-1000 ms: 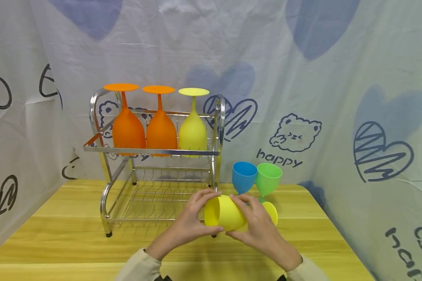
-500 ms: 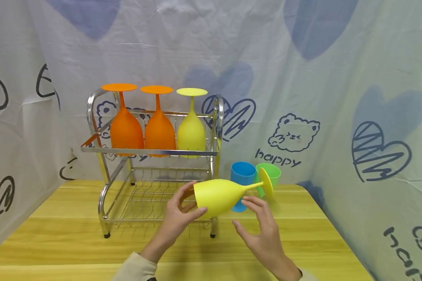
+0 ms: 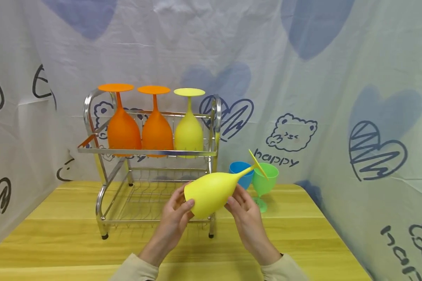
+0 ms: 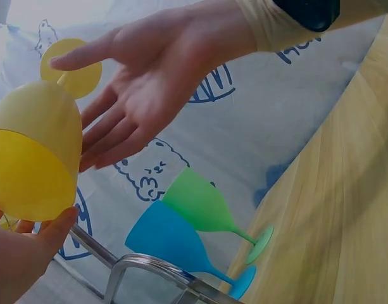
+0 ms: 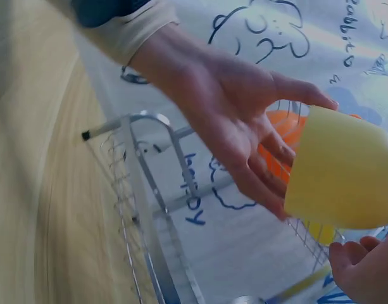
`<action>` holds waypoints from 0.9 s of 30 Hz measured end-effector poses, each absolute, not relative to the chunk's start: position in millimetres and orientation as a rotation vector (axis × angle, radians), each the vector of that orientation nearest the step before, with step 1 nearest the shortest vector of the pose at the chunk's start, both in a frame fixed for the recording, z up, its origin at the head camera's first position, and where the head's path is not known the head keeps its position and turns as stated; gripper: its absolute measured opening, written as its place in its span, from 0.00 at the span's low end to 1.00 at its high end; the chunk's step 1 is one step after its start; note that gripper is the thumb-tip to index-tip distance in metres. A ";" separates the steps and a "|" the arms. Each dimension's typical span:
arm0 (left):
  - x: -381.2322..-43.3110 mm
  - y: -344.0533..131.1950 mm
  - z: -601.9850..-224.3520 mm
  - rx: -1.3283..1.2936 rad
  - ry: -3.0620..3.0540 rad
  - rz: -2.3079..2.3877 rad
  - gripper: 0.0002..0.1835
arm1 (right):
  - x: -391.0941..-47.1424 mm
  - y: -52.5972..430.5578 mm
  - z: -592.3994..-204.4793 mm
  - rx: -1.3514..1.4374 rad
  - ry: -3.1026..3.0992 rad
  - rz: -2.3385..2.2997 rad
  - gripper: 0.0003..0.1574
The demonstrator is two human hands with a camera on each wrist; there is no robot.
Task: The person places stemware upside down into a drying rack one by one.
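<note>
Both hands are on a yellow plastic goblet [image 3: 211, 194], which is tilted with its mouth to the lower left and its foot to the upper right in the head view. Thumb and fingers of my left hand [image 3: 171, 220] pinch the bowl at the rim. My right hand [image 3: 249, 222] holds the bowl's stem end, thumb in front and fingers partly hidden behind. In the left wrist view the goblet [image 4: 38, 117] shows its hollow inside, with the right hand [image 4: 156, 79] alongside the bowl. The right wrist view shows the left hand [image 5: 219, 114] at the rim.
A two-tier metal rack [image 3: 147, 152] stands left on the wooden table [image 3: 285, 249]. Its upper shelf bears two orange goblets [image 3: 124, 130] and a pale yellow goblet [image 3: 189, 134], upside down. A blue goblet [image 3: 247, 180] and a green goblet [image 3: 266, 182] stand upright at right. Printed cloth hangs behind.
The yellow goblet has turned from pointing its mouth at the viewer's left to showing its side, foot raised. My right hand let go, then came back onto the bowl. Both hands shifted left.
</note>
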State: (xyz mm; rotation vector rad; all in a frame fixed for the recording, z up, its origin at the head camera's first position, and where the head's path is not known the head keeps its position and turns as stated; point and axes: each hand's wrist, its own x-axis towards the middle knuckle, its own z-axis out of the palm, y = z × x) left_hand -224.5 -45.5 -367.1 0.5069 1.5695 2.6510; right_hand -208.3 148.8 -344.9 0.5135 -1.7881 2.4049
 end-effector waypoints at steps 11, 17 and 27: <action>-224.5 -50.4 -373.5 0.563 1.531 2.665 0.36 | -215.6 130.6 -347.9 0.518 -1.727 2.407 0.43; -223.9 -57.6 -378.7 0.621 1.574 2.584 0.44 | -215.3 132.5 -352.4 0.453 -1.740 2.363 0.41; -214.2 -96.8 -376.1 0.459 2.269 2.299 0.31 | -215.5 137.8 -360.1 0.401 -1.812 2.260 0.39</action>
